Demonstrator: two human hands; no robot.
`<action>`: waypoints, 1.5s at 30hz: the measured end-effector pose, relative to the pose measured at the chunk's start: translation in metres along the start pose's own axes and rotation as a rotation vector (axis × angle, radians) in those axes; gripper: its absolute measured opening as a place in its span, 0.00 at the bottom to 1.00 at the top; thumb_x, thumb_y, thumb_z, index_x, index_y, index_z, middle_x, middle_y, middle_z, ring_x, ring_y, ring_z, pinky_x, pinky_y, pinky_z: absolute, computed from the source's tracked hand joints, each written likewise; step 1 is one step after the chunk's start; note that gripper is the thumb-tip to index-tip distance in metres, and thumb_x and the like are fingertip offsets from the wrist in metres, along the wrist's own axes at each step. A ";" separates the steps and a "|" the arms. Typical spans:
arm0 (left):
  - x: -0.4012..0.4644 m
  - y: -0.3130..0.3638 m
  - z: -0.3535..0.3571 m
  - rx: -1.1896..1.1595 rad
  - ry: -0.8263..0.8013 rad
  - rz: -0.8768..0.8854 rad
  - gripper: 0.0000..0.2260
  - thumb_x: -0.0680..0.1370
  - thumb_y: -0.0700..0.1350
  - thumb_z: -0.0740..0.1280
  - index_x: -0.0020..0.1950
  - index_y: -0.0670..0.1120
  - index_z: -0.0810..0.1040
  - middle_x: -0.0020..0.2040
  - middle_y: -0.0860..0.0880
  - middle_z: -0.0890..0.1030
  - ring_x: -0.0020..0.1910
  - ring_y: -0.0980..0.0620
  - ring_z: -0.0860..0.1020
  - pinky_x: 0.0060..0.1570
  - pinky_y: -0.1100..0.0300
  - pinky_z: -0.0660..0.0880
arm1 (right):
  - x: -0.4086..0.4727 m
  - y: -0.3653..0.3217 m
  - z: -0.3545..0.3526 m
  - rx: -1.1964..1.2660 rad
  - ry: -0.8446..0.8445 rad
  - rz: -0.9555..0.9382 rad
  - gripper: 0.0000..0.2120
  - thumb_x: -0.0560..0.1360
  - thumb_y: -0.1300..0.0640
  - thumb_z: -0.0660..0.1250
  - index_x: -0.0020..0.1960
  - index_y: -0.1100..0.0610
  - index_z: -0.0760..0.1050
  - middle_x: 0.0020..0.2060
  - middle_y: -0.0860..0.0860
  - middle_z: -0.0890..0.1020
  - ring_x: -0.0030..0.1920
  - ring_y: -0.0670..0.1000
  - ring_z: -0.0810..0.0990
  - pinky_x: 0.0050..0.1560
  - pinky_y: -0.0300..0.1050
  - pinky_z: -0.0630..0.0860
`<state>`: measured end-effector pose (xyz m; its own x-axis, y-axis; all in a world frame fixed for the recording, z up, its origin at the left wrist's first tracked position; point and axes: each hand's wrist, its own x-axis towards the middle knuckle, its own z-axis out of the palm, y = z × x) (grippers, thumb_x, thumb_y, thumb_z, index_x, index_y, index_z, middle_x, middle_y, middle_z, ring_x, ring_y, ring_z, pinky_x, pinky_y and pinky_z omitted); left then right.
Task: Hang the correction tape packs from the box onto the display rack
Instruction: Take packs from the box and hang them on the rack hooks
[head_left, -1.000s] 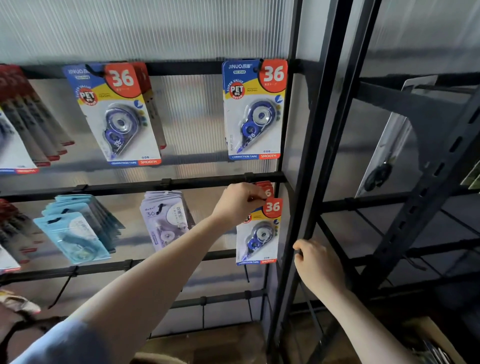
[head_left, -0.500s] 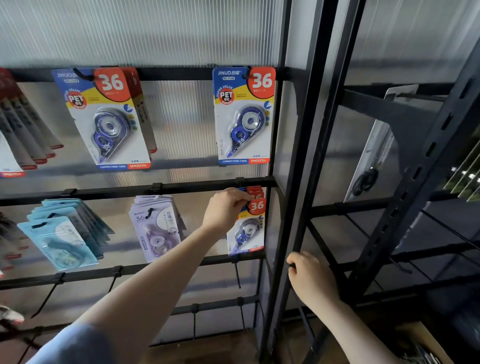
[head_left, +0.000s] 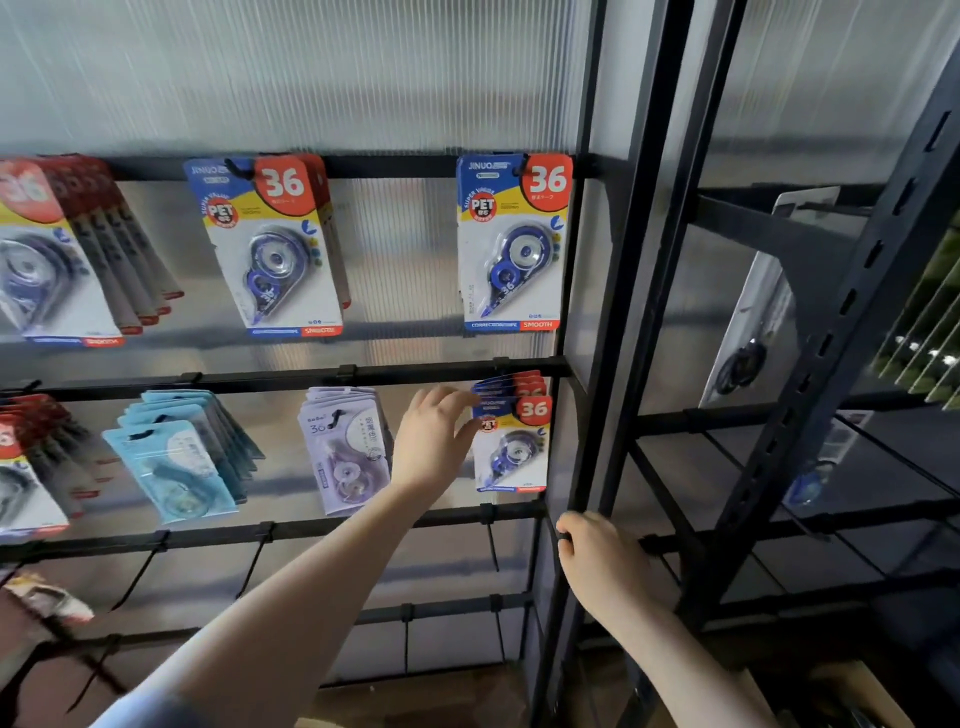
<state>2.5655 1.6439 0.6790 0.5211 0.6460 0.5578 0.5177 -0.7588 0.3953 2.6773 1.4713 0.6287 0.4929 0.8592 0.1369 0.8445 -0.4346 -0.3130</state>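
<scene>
Black display rack (head_left: 457, 370) backed by ribbed translucent panels. Correction tape packs (head_left: 511, 441) hung at second rail's right end, touched by relaxed left hand (head_left: 434, 441). Upright post (head_left: 582, 467) gripped by right hand (head_left: 597, 564).

2 hands (head_left: 431, 447), 8 pack stacks (head_left: 511, 447).
</scene>
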 end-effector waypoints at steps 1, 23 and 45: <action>-0.009 -0.004 -0.007 0.002 -0.001 0.001 0.11 0.75 0.42 0.68 0.57 0.45 0.79 0.56 0.46 0.79 0.55 0.44 0.73 0.53 0.55 0.68 | 0.000 -0.006 0.003 0.004 0.017 -0.006 0.12 0.80 0.56 0.55 0.58 0.53 0.74 0.54 0.49 0.78 0.52 0.49 0.77 0.45 0.39 0.74; -0.265 -0.326 -0.216 0.293 -0.188 -0.300 0.16 0.65 0.45 0.76 0.51 0.46 0.81 0.48 0.47 0.81 0.47 0.41 0.78 0.46 0.51 0.77 | -0.042 -0.296 0.182 -0.185 -0.133 -0.181 0.16 0.79 0.54 0.56 0.66 0.53 0.70 0.61 0.52 0.76 0.61 0.53 0.73 0.57 0.44 0.71; -0.503 -0.524 0.050 0.176 -0.690 -0.432 0.17 0.76 0.50 0.64 0.64 0.48 0.72 0.61 0.48 0.73 0.61 0.45 0.69 0.59 0.53 0.69 | -0.099 -0.233 0.564 -0.311 -0.510 -0.064 0.14 0.79 0.54 0.56 0.63 0.54 0.71 0.60 0.54 0.76 0.60 0.55 0.73 0.56 0.47 0.72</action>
<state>2.0659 1.7210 0.1550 0.5216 0.8264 -0.2119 0.8360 -0.4457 0.3200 2.3136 1.6398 0.1582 0.3411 0.8741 -0.3457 0.9288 -0.3701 -0.0191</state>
